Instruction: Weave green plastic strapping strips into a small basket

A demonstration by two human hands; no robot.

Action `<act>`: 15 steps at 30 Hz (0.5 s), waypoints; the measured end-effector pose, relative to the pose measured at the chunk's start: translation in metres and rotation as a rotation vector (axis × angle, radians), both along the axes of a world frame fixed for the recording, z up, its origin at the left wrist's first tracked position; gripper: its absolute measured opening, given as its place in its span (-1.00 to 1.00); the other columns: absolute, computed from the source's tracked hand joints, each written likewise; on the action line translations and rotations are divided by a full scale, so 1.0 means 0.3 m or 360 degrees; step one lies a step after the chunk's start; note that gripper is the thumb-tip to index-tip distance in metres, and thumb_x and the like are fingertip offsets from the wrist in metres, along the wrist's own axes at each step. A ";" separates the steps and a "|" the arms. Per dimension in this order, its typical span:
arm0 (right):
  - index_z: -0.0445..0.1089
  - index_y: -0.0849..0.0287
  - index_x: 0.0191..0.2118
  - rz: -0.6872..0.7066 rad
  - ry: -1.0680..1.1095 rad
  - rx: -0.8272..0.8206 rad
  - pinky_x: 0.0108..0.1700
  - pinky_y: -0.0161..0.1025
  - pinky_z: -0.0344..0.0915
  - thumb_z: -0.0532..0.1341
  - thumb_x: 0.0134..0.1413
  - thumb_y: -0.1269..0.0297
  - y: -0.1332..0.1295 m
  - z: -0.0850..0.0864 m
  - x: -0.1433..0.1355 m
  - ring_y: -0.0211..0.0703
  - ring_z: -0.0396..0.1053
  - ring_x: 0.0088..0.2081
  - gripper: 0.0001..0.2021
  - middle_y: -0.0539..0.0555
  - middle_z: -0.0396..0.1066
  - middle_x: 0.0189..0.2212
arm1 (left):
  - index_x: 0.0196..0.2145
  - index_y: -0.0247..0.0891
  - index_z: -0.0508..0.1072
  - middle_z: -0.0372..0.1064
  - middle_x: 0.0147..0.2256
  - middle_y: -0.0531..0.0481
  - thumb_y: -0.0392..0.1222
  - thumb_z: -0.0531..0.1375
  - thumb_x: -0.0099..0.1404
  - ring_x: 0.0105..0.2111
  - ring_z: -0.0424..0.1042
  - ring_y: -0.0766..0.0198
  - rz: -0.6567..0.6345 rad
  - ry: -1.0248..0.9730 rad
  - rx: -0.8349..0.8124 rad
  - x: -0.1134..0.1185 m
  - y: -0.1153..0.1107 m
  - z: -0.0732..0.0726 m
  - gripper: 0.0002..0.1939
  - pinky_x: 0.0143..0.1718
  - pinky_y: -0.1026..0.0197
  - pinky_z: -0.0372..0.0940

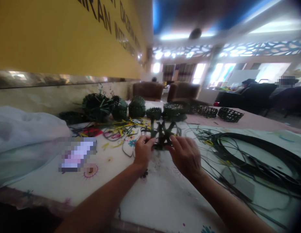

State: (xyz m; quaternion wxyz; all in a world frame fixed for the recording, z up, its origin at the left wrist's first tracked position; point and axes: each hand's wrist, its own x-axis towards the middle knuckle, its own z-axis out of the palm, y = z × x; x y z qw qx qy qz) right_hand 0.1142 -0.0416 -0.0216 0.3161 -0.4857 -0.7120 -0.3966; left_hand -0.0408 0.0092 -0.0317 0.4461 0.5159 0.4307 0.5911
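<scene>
Between my two hands stands a small dark green woven piece made of flat strips [162, 134], with strip ends sticking up and out. My left hand [143, 150] pinches its left lower edge between thumb and fingers. On the opposite side, my right hand [185, 153] grips the right edge, thumb below and fingers curled over. The base of the piece is partly hidden by my fingers. Beneath it lies a white tablecloth [160, 191] with printed flowers.
Several finished-looking green woven baskets [137, 106] line the table's back. A large coil of dark strips [220, 142] lies at right, over a pale block [240, 184]. Yellow and green scraps [123, 127] are behind my left hand. A phone [79, 153] and white plastic bag [26, 139] lie left.
</scene>
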 end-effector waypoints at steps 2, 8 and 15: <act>0.38 0.31 -0.09 0.0038 0.0022 0.0009 -0.36 -0.22 0.13 0.10 0.28 0.29 0.004 -0.011 -0.003 -0.09 0.31 -0.39 -0.78 0.14 0.44 -0.39 | -0.51 -0.26 0.33 0.20 -0.55 0.14 -0.10 0.22 0.07 -0.55 0.19 0.40 -0.0027 -0.0058 -0.0023 0.000 -0.001 0.004 -0.81 -0.53 0.34 0.15; 0.43 0.18 -0.14 0.0192 0.0178 -0.0295 -0.50 -0.33 0.06 0.10 0.27 0.29 0.038 -0.045 0.018 -0.24 0.42 -0.51 -0.82 0.04 0.55 -0.42 | -0.51 -0.27 0.32 0.21 -0.55 0.13 -0.04 0.25 0.04 -0.53 0.22 0.39 -0.0073 -0.0259 -0.0141 -0.010 0.014 0.013 -0.74 -0.51 0.34 0.18; 0.45 -0.04 0.00 0.0005 0.0104 -0.0827 -0.53 -0.30 -0.05 0.11 0.26 0.22 0.058 -0.023 0.037 -0.19 0.43 -0.56 -0.73 0.01 0.56 -0.48 | -0.50 -0.28 0.34 0.23 -0.58 0.15 -0.05 0.30 -0.06 -0.59 0.19 0.43 -0.0123 -0.0341 -0.0200 -0.012 0.043 -0.005 -0.72 -0.53 0.34 0.13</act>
